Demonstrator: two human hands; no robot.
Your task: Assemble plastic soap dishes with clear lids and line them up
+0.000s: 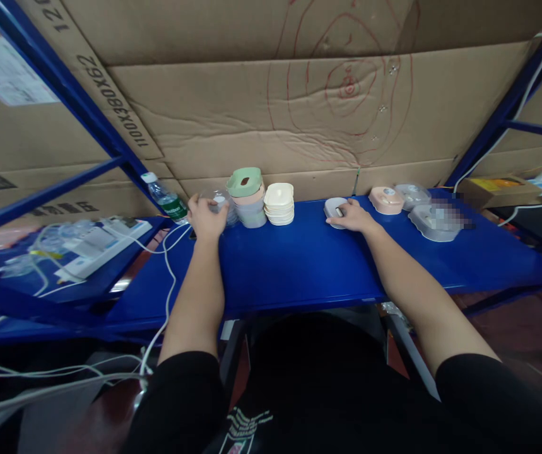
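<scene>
My left hand (pixel 206 215) is closed around the top of a stack of clear plastic lids (pixel 217 197) at the table's back left. Right beside the lids stands a stack of square tubs (pixel 248 208), green on top, pink and grey-lavender below. Next to it is a shorter pile of cream square pieces (pixel 279 203). Farther right, my right hand (pixel 353 216) has its fingers on a small grey-lavender box (pixel 334 208) lying on the table, its thumb at the near side. The hand covers part of that box.
A pink box (pixel 387 199) and clear-topped boxes (pixel 434 222) stand to the right on the blue table (pixel 299 271). A water bottle (pixel 169 200) is at the far left, beside white cables (pixel 172 277). Cardboard (pixel 233 107) walls the back; blue frame posts (pixel 493 107) flank it.
</scene>
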